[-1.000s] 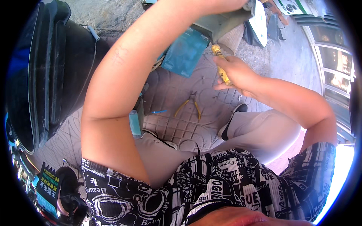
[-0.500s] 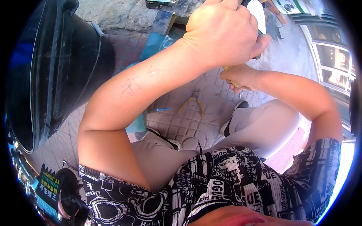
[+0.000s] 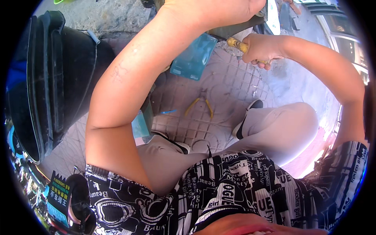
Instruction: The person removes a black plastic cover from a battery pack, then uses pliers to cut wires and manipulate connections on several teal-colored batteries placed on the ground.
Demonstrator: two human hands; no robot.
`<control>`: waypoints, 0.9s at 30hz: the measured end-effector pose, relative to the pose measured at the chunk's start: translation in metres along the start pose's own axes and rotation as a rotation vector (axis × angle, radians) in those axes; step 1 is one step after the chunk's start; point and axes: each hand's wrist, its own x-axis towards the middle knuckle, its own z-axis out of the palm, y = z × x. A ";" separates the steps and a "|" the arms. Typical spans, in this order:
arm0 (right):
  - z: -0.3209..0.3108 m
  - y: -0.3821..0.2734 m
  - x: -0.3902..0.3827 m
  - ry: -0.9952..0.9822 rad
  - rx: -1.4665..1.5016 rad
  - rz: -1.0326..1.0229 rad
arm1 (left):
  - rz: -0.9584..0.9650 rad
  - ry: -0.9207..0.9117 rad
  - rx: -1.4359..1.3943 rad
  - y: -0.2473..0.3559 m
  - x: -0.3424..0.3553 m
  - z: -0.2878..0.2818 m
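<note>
My right hand [image 3: 261,47] is closed around a yellow-handled tool [image 3: 236,44]; its rounded, ridged handle end sticks out on the left side of the fist, and its working end cannot be made out. My left hand [image 3: 215,12] reaches to the top of the picture over a dark piece [image 3: 235,29], its fingers cut off or hidden. A white flat piece [image 3: 272,17] shows just right of it. Below the left wrist is a translucent blue-green box [image 3: 194,58]. On the paving lie pliers with yellow handles [image 3: 201,105], spread apart.
A large black bin-like container [image 3: 58,82] stands at the left. A small blue strip [image 3: 168,112] lies near the pliers, and another blue-green piece [image 3: 140,125] is by my left shoe [image 3: 172,143]. A rough stone slab [image 3: 105,17] runs behind. Glazed window frames [image 3: 338,29] rise at the right.
Both hands have moved up and apart, the left partly out of the picture, the right farther right with the yellow-handled tool. More of the blue-green box shows.
</note>
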 end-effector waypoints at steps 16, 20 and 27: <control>-0.049 0.002 0.044 0.352 -1.058 -0.521 | -0.056 -0.075 0.104 -0.043 0.004 0.020; -0.055 0.020 0.072 0.422 -1.149 -0.734 | -0.003 -0.121 0.010 -0.044 -0.002 0.007; -0.007 0.084 0.104 0.495 -0.811 -0.959 | 0.188 -0.237 -0.149 -0.018 -0.045 -0.017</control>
